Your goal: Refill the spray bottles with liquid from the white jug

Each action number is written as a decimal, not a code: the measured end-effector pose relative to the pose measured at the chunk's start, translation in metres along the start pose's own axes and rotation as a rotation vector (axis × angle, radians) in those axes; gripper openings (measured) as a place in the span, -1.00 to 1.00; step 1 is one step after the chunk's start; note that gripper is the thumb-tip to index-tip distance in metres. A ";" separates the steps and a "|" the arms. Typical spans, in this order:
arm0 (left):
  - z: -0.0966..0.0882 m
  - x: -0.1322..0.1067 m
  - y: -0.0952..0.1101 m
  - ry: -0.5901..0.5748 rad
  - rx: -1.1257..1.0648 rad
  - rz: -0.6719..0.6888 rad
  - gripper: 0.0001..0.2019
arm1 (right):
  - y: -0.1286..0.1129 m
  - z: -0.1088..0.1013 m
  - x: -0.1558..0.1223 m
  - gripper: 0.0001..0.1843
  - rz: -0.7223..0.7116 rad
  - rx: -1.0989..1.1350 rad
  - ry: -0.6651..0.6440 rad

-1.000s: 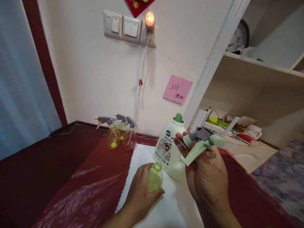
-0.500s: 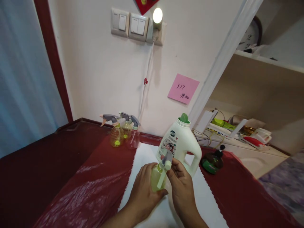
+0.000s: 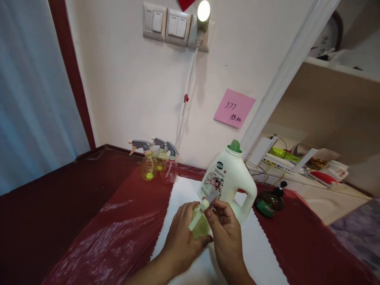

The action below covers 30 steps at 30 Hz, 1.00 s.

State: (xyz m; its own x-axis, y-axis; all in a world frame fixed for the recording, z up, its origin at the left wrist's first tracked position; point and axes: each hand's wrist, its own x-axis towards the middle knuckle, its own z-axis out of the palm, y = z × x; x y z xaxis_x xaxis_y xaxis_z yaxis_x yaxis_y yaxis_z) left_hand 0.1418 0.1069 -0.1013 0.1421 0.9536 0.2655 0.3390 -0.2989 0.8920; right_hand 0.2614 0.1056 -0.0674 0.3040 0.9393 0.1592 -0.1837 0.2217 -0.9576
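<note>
My left hand (image 3: 184,233) is wrapped round the body of a small yellow-green spray bottle (image 3: 202,226), held above a white sheet (image 3: 252,253). At its top, the fingers of my right hand (image 3: 226,229) pinch the grey spray head (image 3: 211,196), whose pale green trigger points down and to the left. Whether the head is screwed tight I cannot tell. Just behind my hands a large white detergent jug (image 3: 230,174) stands upright, with a green spout showing in its uncapped mouth.
Several spray bottles with grey heads, among them a pink one (image 3: 170,171), stand by the wall at left. A dark pump bottle (image 3: 270,202) is at right. Red plastic (image 3: 118,233) covers part of the table. Behind, a shelf (image 3: 299,178) holds a router and clutter.
The spray head has turned in my right fingers, its trigger swinging toward the left. My left hand keeps its hold on the bottle. The whole view has shifted slightly.
</note>
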 end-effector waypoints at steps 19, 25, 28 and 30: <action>-0.002 0.004 0.000 -0.015 0.030 -0.090 -0.29 | 0.007 -0.010 0.009 -0.30 -0.040 -0.055 -0.202; -0.002 0.004 0.002 -0.009 0.018 -0.071 -0.31 | 0.002 -0.013 0.013 -0.63 -0.172 -0.164 -0.307; -0.002 0.003 0.004 -0.019 0.023 -0.080 -0.37 | 0.007 -0.010 0.009 -0.63 -0.159 -0.126 -0.268; -0.003 0.002 0.005 -0.016 0.023 -0.062 -0.39 | 0.012 -0.006 0.005 -0.64 -0.156 -0.095 -0.219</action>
State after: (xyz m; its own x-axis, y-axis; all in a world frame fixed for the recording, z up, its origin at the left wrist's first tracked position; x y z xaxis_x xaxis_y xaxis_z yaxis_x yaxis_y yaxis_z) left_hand 0.1415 0.1072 -0.0950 0.1349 0.9697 0.2036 0.3693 -0.2398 0.8978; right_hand 0.2664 0.1113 -0.0801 0.1110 0.9322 0.3446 -0.0591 0.3523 -0.9340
